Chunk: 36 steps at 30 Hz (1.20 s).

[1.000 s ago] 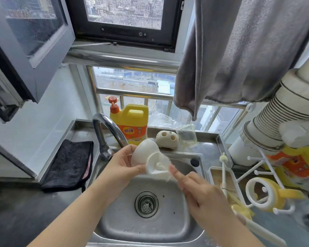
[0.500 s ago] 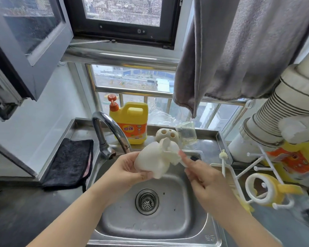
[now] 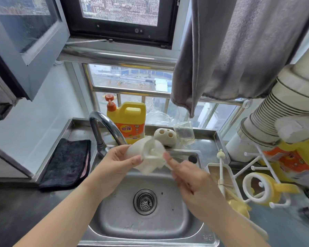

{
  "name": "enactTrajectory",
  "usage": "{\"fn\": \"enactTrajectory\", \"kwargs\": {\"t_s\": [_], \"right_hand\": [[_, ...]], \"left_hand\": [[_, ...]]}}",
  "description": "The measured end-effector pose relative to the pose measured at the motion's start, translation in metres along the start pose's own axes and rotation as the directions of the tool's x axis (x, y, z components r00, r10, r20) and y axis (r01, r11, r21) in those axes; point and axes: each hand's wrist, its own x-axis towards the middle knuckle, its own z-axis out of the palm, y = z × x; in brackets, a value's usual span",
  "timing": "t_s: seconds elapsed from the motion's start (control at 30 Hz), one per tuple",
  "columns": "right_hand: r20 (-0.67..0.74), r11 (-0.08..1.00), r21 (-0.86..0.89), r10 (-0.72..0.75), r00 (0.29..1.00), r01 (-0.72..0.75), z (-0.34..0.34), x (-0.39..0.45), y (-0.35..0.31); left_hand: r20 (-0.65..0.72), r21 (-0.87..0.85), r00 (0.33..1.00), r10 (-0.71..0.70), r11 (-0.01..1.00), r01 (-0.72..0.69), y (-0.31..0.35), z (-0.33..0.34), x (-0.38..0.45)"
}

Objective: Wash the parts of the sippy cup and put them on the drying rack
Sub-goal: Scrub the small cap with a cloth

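1 head-worn wide-angle view looks forward and down from above the steel sink, close over it. The drain sits low in the middle, the window fills the top edge, and the drying rack lies at the right.

Both hands on white cup

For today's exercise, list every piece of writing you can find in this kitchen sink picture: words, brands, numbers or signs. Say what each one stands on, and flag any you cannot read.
"奇强": large white characters on the orange label of the yellow detergent bottle behind the tap.
Small print on the same label: too small to read.
Stamped mark on the front right rim of the sink: blurred, unreadable.
Print on the orange and yellow package at the right: blurred, unreadable.
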Motion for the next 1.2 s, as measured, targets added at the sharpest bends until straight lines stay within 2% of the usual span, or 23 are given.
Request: {"fn": "enactTrajectory", "kwargs": {"t_s": [0.13,0.23,0.37,0.5,0.67,0.77,0.87,0.97,1.07,1.2], "right_hand": [[0.027,0.996,-0.079,0.048,0.998,-0.046,0.001,-0.022,0.013],[-0.053,0.996,0.005,0.086,0.995,-0.086,0.000,-0.008,0.020],[-0.057,0.999,0.047,0.022,0.998,-0.019,0.003,-0.001,0.010],[-0.014,0.999,0.013,0.046,0.999,-0.046,0.007,-0.010,0.011],[0.058,0.999,-0.041,0.028,0.998,-0.026,0.011,-0.007,0.006],[0.079,0.998,-0.060,0.037,0.996,-0.032,0.011,-0.009,0.003],[0.096,0.993,-0.115,0.046,0.994,-0.035,0.009,-0.020,0.008],[0.025,0.986,-0.135,0.099,0.995,-0.095,0.001,-0.018,0.019],[-0.030,0.994,-0.064,0.090,0.996,-0.091,-0.002,-0.001,0.014],[0.071,0.998,-0.061,0.009,0.997,-0.004,0.003,-0.009,-0.005]], "left_hand": [[0.045,0.063,0.998,-0.040,0.997,0.037,0.001,-0.011,-0.002],[0.078,0.066,0.996,-0.048,0.997,0.043,0.000,-0.010,-0.002],[0.125,0.027,0.990,-0.059,0.998,0.056,0.005,-0.011,0.000],[0.178,0.164,0.971,-0.162,0.977,0.133,0.006,-0.014,-0.002],[0.164,0.303,0.954,-0.252,0.933,0.194,0.004,-0.007,0.002],[0.108,0.312,0.968,-0.228,0.932,0.184,0.001,-0.005,0.004],[0.124,0.300,0.973,-0.194,0.942,0.149,-0.001,-0.004,0.001],[0.122,0.244,0.983,-0.140,0.964,0.107,-0.003,-0.004,-0.002],[0.179,0.252,0.978,-0.107,0.966,0.060,-0.007,0.003,-0.001],[0.129,0.172,0.991,-0.031,0.985,0.008,-0.009,0.002,0.001]]}}
